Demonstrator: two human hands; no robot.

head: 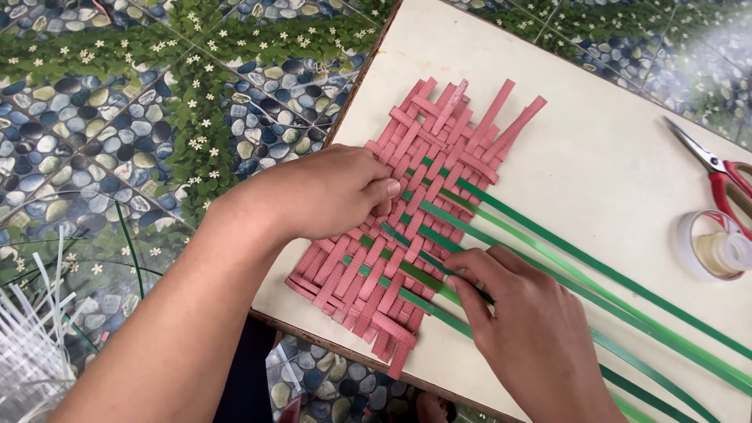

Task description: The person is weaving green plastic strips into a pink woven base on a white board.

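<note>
A woven mat (399, 235) of pink strips lies on a pale board (611, 157), which serves as the surface, set over a floor (94, 117) patterned with pebbles and leaves. Everything here is placed from the mat. The left hand (321, 192) rests flat on its middle, fingers loosely together and pressing the weave down, gripping nothing. The right hand (525, 313) sits at the mat's near right edge, fingertips pinched narrow on one of the green strips (580, 270) where it slips under the pink ones. Several green strips are already threaded partway into the mat and trail off to its right across the board. Further right lie scissors (717, 168) with red handles and a roll of clear tape (713, 247), both well apart from the mat. A bundle of white strips (31, 337) shows far to its left, off the board.

The likely trouble is in the weave itself: if the left hand lifts or slides, the loose pink ends could spread and the green strip could skip a crossing. Pushing too hard with the pinched fingers could also kink the strip or drag neighbouring green ones out of line.
</note>
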